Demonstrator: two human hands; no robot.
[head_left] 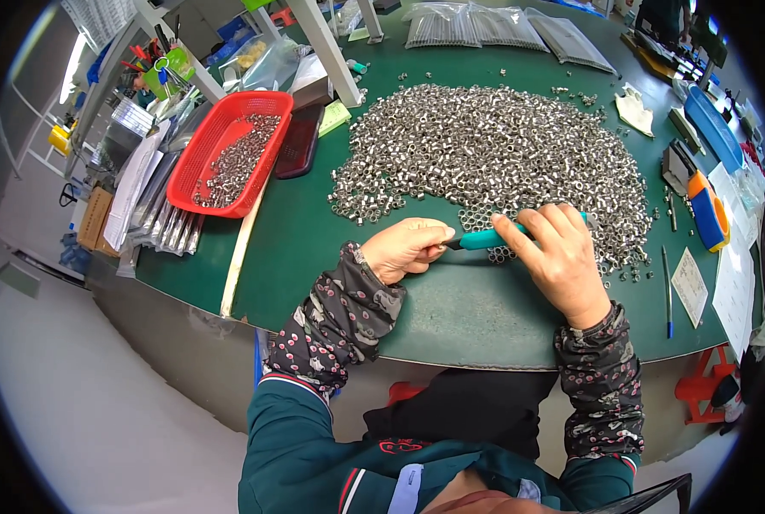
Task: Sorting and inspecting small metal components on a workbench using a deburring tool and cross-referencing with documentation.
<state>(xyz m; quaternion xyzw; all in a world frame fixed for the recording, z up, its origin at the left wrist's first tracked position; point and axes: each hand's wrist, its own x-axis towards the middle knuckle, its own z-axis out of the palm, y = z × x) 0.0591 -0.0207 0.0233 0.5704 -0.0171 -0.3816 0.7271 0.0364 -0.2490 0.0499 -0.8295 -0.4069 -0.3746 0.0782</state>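
Note:
My right hand [561, 257] grips a tool with a teal handle [485, 239], held level above the green table mat [460, 313]. My left hand [404, 248] is closed at the tool's tip, fingers pinched together; what it pinches is too small to tell. Both hands sit at the near edge of a large heap of small shiny metal rings [494, 150]. A few rings lie in a flat row just under the tool.
A red plastic basket [196, 158] holding more metal rings stands to the left. Bags of parts [468, 26] lie at the back. At the right are a blue tray [710, 128], an orange and blue box [710, 214], papers and a pen [667, 287].

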